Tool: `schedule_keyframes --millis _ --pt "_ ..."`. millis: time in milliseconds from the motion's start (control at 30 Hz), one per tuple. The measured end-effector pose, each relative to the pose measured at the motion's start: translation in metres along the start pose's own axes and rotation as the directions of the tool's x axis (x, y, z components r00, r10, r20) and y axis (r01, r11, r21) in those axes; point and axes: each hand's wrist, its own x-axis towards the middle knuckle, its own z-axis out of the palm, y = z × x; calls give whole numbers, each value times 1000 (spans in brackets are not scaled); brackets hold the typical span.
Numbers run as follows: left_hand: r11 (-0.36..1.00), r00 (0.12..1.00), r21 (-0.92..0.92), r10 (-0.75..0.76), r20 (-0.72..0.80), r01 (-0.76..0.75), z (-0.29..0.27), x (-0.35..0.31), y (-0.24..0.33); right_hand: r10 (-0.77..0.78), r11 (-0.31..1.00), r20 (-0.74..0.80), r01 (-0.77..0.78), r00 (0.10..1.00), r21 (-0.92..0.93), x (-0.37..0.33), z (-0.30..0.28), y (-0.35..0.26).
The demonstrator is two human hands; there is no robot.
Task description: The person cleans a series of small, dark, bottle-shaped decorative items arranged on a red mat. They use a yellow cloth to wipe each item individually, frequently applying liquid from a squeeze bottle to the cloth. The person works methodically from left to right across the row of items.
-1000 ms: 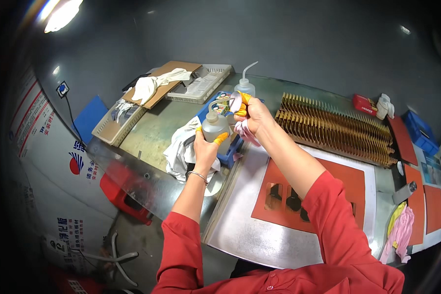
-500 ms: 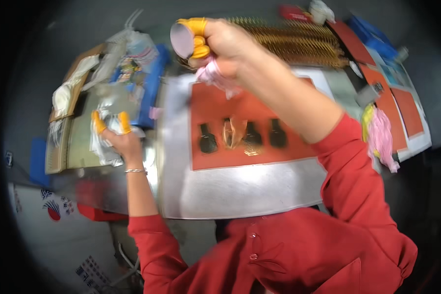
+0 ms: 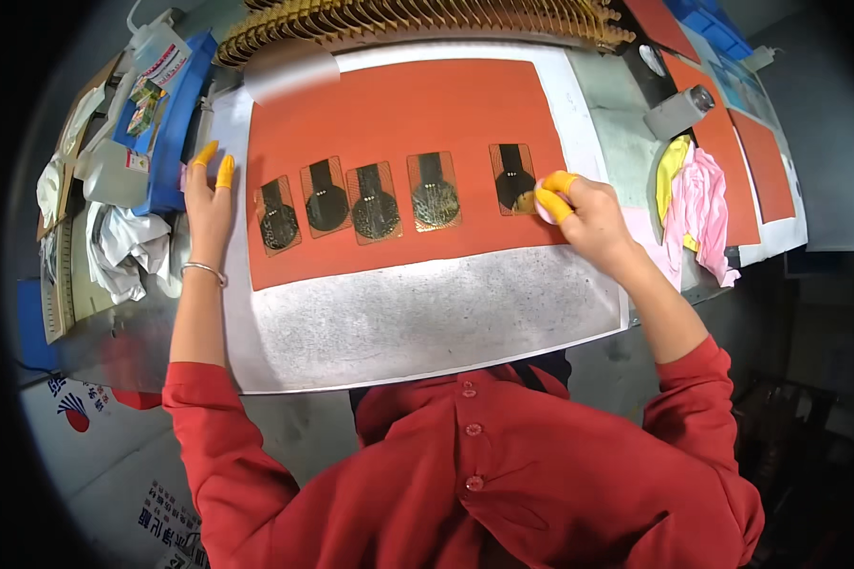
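Across the worktop (image 3: 612,100), an orange mat (image 3: 399,104) bears the rightmost dark plate (image 3: 512,171). My right grip (image 3: 588,220) pinches a pale pad (image 3: 544,203) at that plate's side; I judge it's wiping, next needing light strokes. My left grip (image 3: 209,201) spreads empty beside the mat.

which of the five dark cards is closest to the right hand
The rightmost card on the orange mat: it lies right beside the right hand, while the other four sit farther left, past a wider gap.
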Motion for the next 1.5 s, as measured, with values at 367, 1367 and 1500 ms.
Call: schedule_keyframes --millis 367,1367,1500 --pt "978 998 202 -53 -38 60 6 15 -28 85 955 107 -51 991 -291 15 20 4" --pt "996 997 39 -76 -21 77 6 16 -35 19 901 -3 -19 1000 -433 35 31 13" --pt "996 996 24 -89 -5 89 3 12 -34 17 916 16 -9 1000 -401 38 27 9"
